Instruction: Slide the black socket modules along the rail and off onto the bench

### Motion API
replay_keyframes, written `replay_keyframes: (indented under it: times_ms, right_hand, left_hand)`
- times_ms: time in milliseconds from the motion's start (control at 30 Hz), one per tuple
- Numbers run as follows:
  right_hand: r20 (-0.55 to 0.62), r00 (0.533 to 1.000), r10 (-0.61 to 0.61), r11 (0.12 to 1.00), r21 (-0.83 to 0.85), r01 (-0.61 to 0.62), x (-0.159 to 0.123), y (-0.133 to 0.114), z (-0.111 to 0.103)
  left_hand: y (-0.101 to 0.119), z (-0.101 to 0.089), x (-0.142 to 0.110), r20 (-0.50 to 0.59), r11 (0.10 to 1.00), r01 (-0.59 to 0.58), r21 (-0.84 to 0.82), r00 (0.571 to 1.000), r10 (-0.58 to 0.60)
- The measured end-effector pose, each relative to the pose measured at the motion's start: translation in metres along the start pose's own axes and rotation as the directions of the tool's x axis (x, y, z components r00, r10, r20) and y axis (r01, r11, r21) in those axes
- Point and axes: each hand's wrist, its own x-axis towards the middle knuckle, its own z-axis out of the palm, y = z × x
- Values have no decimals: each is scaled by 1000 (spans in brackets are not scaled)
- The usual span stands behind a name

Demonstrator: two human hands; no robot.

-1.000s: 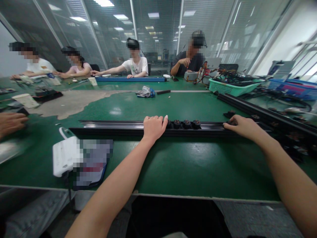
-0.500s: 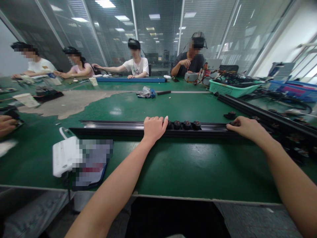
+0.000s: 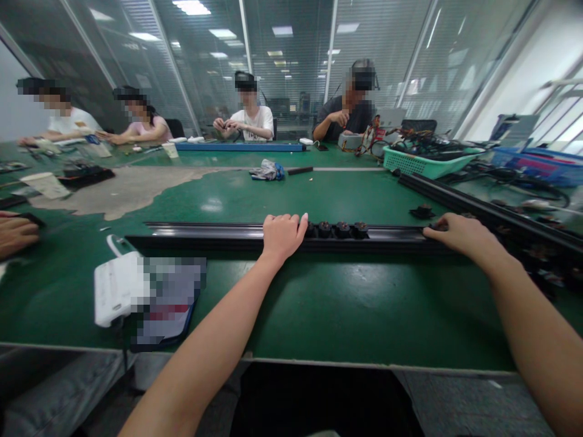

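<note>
The black rail (image 3: 204, 241) lies lengthwise across the green bench (image 3: 355, 303), directly in front of the person. The left hand (image 3: 283, 235) is closed over the rail near its middle, with the fingers over the far edge and the thumb toward the right. Immediately right of the thumb, a row of round black modules (image 3: 342, 229) is seated in the channel. The right hand (image 3: 469, 237) is held narrow at the right end of the rail, thumb and fingers pinching a small dark part (image 3: 439, 227), mostly hidden by the hand.

A loose black piece (image 3: 422, 211) rests on the bench just beyond the right hand. A second black rail (image 3: 478, 206) runs diagonally at the right. The white device (image 3: 119, 288) is near the left end of the first rail, touching a phone (image 3: 170, 303). The green basket (image 3: 428, 162), filled with cables, stands at the far right
</note>
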Motion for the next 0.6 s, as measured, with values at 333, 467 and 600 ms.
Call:
replay_keyframes:
  times_ms: [333, 467, 600]
  right_hand:
    - [-36, 999, 14, 999, -49, -16, 6, 13, 2]
    - [-18, 1000, 16, 997, -73, -18, 15, 25, 3]
    - [20, 997, -78, 990, -114, 80, 30, 36, 1]
  left_hand:
    - [-1, 1, 0, -3, 1000, -5, 6, 1000, 5]
    - [-1, 2, 0, -7, 1000, -10, -4, 1000, 10]
    - [-1, 3, 0, -7, 1000, -10, -11, 1000, 10]
